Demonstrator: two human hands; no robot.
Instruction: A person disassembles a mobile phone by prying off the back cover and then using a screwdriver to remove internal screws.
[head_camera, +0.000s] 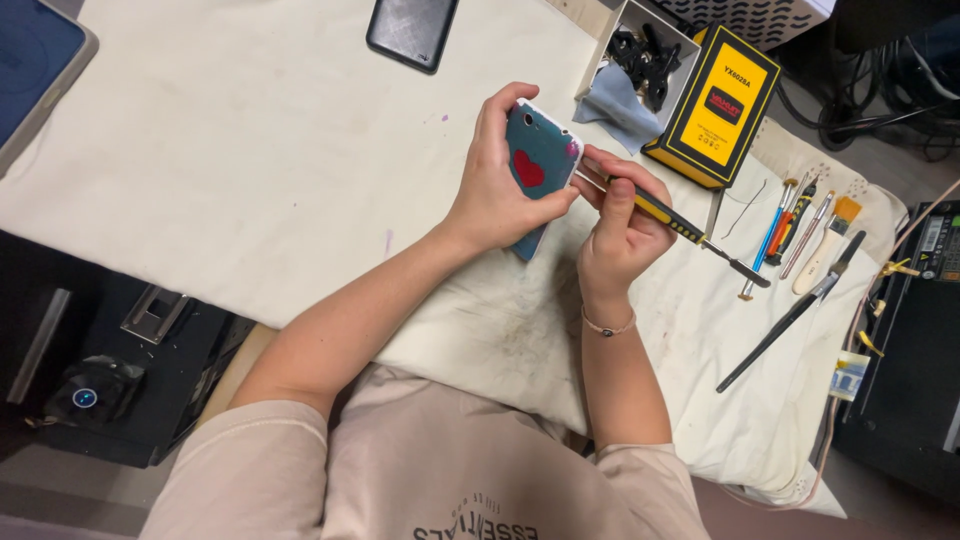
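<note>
— One phone (538, 165) in a teal case with a red heart, gripped upright in left hand (497, 185); fingers (497, 108) curled over the far edge, thumb pressed on the near edge, probably to steady it.

— And beside the thumb?

— Yellow-and-black screwdriver (665, 215), pinched shut in right hand (620, 235), tip touching the phone's edge next to the left thumb; held low on the shaft, likely for control.

— Beyond the knuckles?

— Row of hand tools (800, 235) with a small brush (828, 245), near, past the screwdriver's tail. Yellow box (715, 105) and open carton (640, 60) just beyond the fingertips. Dark phone (412, 30) well apart, on white cloth-covered table (250, 150).
</note>
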